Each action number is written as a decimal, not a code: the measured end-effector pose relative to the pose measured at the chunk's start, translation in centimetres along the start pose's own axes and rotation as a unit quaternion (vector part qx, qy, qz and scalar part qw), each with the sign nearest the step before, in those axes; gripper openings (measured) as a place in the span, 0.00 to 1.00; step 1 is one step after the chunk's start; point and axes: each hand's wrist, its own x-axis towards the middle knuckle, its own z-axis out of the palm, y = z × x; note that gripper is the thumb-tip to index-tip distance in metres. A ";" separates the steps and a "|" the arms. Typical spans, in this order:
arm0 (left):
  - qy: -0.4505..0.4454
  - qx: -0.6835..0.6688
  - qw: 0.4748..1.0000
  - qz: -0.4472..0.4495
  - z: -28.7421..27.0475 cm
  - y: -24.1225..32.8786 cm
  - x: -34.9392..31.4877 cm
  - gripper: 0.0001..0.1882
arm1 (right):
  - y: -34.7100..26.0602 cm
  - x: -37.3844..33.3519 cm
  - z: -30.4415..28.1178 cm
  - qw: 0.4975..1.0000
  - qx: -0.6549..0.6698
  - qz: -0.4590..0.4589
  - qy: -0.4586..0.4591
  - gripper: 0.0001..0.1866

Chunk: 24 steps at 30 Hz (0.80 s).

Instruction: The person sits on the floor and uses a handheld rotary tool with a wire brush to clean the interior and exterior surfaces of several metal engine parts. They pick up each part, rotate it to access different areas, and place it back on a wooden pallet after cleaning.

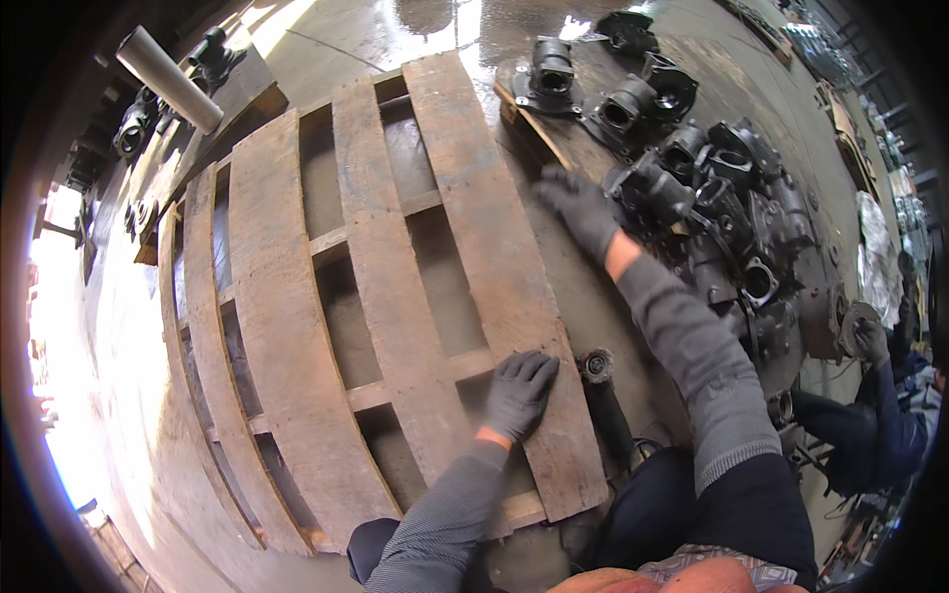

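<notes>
A wooden pallet (267, 222) with wide, worn slats lies on the floor in front of me. My left hand (520, 395), in a dark grey glove, rests on its near right slat, fingers laid over the wood and holding nothing. Past the pallet's right edge, my gloved right hand (581, 210) hovers with fingers stretched out, nothing in it. Just right of that hand lies a heap of black metal castings (727, 193) with round flanges and short pipe necks. A dark tool with a round end (596, 366) stands between the pallet and my leg.
At the upper left, a pale tube (170, 79) rises beside another wooden platform (247, 94) bearing more black castings. A co-worker's gloved hand (870, 341) holds a round metal part (855, 324) at the right. Clear plastic wrap (877, 257) lies beyond the heap.
</notes>
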 end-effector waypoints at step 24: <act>0.147 0.197 0.946 -0.213 -4.2 -18.7 33.3 0.35 | -12.5 -12.5 -12.7 0.959 -0.279 0.002 -0.054 0.21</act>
